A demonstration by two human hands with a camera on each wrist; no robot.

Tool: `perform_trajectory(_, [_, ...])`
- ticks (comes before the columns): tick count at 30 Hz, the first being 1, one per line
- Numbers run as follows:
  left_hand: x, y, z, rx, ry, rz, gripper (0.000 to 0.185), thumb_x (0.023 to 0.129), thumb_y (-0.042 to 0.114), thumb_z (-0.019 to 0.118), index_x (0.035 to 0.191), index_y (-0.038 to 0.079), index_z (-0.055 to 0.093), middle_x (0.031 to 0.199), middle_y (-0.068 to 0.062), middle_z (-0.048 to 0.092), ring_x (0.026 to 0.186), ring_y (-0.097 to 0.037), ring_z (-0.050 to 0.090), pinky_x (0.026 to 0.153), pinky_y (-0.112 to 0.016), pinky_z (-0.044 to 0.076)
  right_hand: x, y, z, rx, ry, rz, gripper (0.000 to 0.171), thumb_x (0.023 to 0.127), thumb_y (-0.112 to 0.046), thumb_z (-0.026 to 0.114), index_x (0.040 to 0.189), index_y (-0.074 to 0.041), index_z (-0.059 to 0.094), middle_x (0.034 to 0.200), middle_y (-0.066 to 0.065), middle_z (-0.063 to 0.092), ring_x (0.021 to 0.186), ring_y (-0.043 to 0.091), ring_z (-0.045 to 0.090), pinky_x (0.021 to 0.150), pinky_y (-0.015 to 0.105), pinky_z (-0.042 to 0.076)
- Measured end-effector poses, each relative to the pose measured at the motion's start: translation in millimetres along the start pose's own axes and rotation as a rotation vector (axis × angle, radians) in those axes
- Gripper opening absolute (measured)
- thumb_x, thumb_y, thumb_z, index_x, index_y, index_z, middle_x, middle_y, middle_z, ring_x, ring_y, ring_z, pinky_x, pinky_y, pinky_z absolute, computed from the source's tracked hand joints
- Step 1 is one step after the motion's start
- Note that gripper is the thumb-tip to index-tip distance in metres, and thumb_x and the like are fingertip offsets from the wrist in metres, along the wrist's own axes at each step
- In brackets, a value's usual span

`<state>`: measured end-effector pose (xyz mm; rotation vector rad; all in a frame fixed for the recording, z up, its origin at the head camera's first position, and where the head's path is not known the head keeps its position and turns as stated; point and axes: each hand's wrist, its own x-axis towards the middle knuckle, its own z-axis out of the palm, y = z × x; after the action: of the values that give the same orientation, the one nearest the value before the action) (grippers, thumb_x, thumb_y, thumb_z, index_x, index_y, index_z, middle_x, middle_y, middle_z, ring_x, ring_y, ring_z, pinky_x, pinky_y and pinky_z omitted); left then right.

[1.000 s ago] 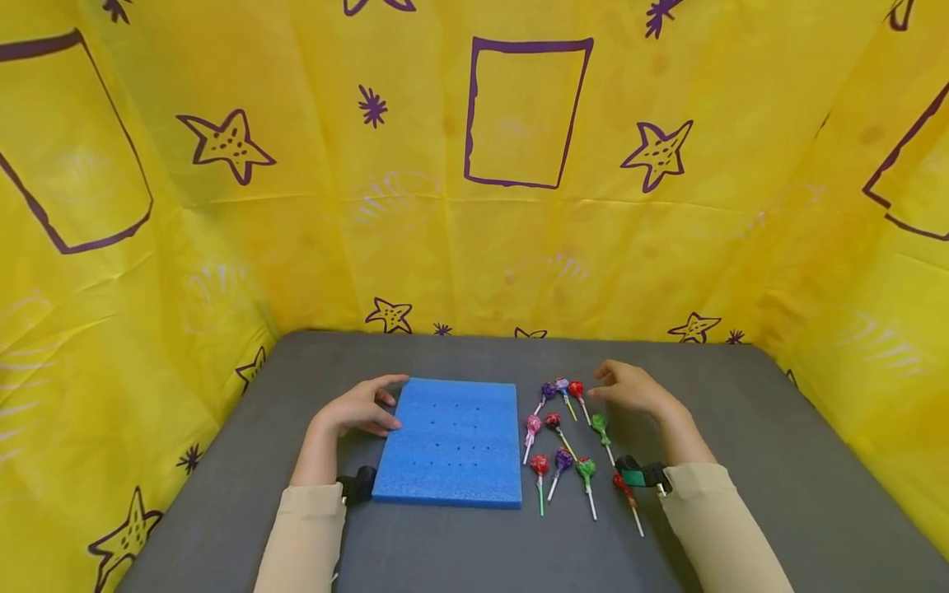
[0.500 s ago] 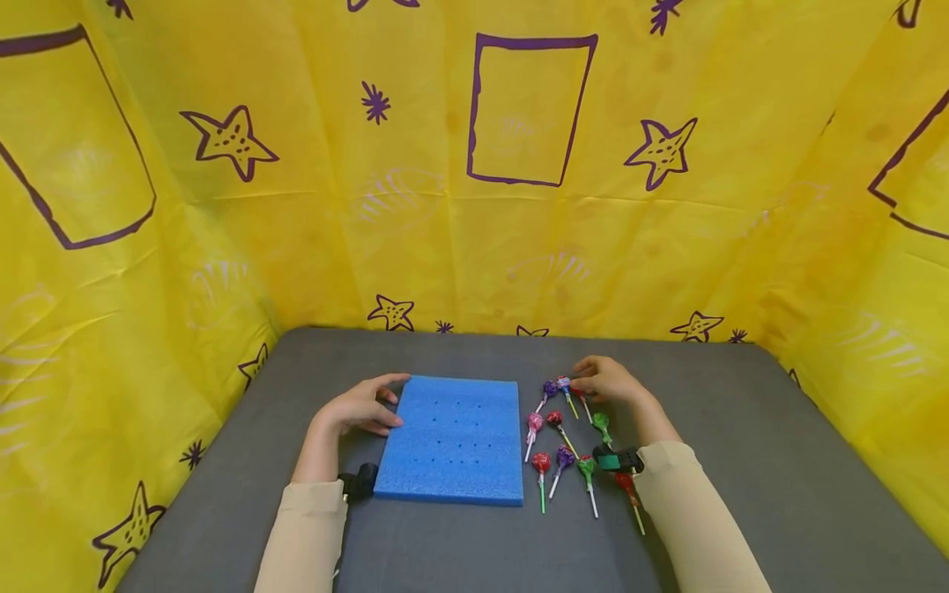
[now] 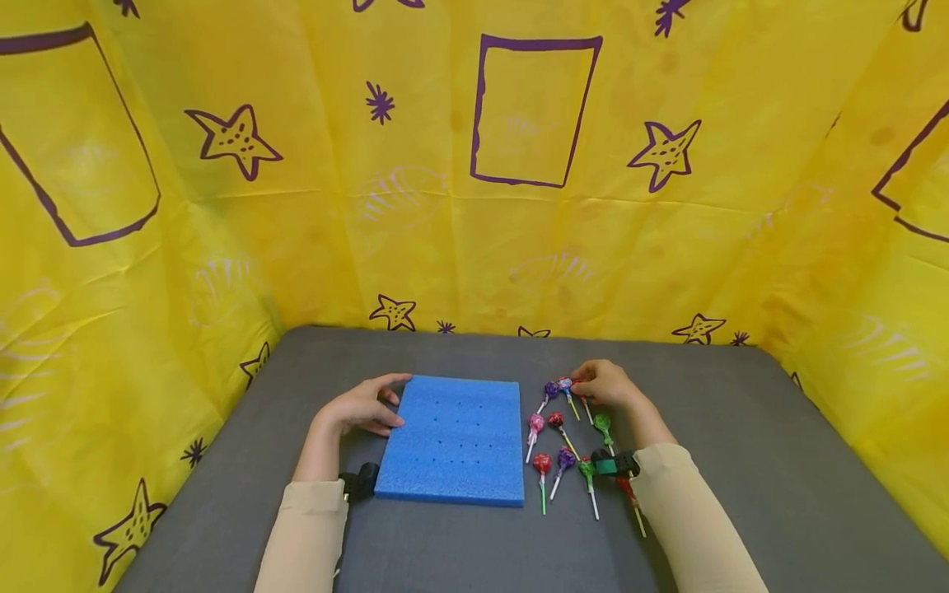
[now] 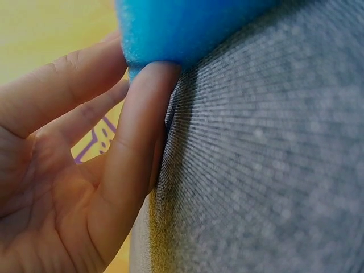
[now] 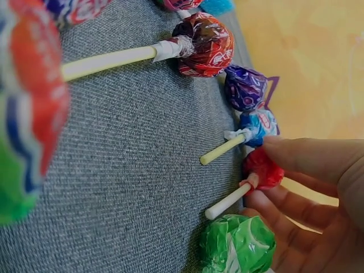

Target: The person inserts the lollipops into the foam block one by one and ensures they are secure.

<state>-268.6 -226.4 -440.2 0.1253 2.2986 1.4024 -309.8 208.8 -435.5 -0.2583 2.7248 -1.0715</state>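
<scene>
A blue foam block point(image 3: 452, 441) with rows of small holes lies flat on the grey table point(image 3: 741, 461). My left hand point(image 3: 381, 408) rests at its far left corner, and straight fingers point(image 4: 136, 131) touch the foam's edge point(image 4: 187, 28). Several wrapped lollipops point(image 3: 563, 436) lie right of the block. My right hand point(image 3: 593, 381) is at the far end of that group. Its thumb and fingers point(image 5: 296, 153) pinch the head of a red lollipop point(image 5: 263, 169), which lies beside a blue one point(image 5: 259, 122) and a green one point(image 5: 239, 244).
Yellow cloth with purple stars point(image 3: 519, 206) walls the table on three sides. A purple lollipop point(image 5: 244, 88) and a dark red one point(image 5: 205, 44) lie further left in the group. Bare grey surface stretches right of the lollipops and in front of the block.
My right hand has moved left and closed its fingers onto the red lollipop at the far end of the group. The left hand and the foam block have stayed put.
</scene>
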Motion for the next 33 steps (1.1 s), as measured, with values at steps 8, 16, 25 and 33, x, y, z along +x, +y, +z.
perform_trajectory(8, [1.0, -2.0, 0.7, -0.007, -0.007, 0.0, 0.08, 0.083, 0.002, 0.075, 0.152, 0.016, 0.036, 0.108, -0.016, 0.047, 0.078, -0.017, 0.065, 0.067, -0.032, 0.063, 0.9, 1.0, -0.3, 0.014, 0.018, 0.013, 0.024, 0.091, -0.011, 0.067, 0.11, 0.003, 0.068, 0.098, 0.019, 0.071, 0.072, 0.013, 0.062, 0.06, 0.026, 0.057])
perform_trajectory(16, [-0.5, -2.9, 0.6, 0.003, -0.006, 0.005, 0.08, 0.084, 0.002, 0.074, 0.152, 0.015, 0.035, 0.102, -0.014, 0.051, 0.077, -0.017, 0.066, 0.065, -0.032, 0.062, 0.0, -8.3, -7.7, -0.005, 0.127, -0.01, 0.028, 0.092, -0.01, 0.064, 0.116, 0.006, 0.067, 0.094, 0.019, 0.071, 0.066, 0.013, 0.061, 0.058, 0.024, 0.052])
perform_trajectory(25, [0.2, -3.1, -1.2, -0.001, -0.015, 0.007, 0.08, 0.084, 0.004, 0.074, 0.153, 0.015, 0.034, 0.1, -0.014, 0.053, 0.075, -0.017, 0.065, 0.064, -0.031, 0.062, -1.8, -35.8, -12.1, -0.014, 0.265, -0.088, 0.029, 0.091, -0.013, 0.065, 0.116, 0.002, 0.069, 0.107, 0.022, 0.073, 0.076, 0.019, 0.072, 0.062, 0.021, 0.054])
perform_trajectory(33, [0.2, -0.1, -1.0, 0.014, -0.008, 0.011, 0.081, 0.083, 0.004, 0.076, 0.152, 0.013, 0.034, 0.098, -0.012, 0.053, 0.072, -0.016, 0.062, 0.062, -0.029, 0.061, 1.7, -70.0, 1.1, 0.156, 0.338, -0.136, 0.031, 0.091, -0.011, 0.067, 0.119, 0.0, 0.068, 0.119, 0.023, 0.069, 0.098, 0.034, 0.073, 0.071, 0.024, 0.059])
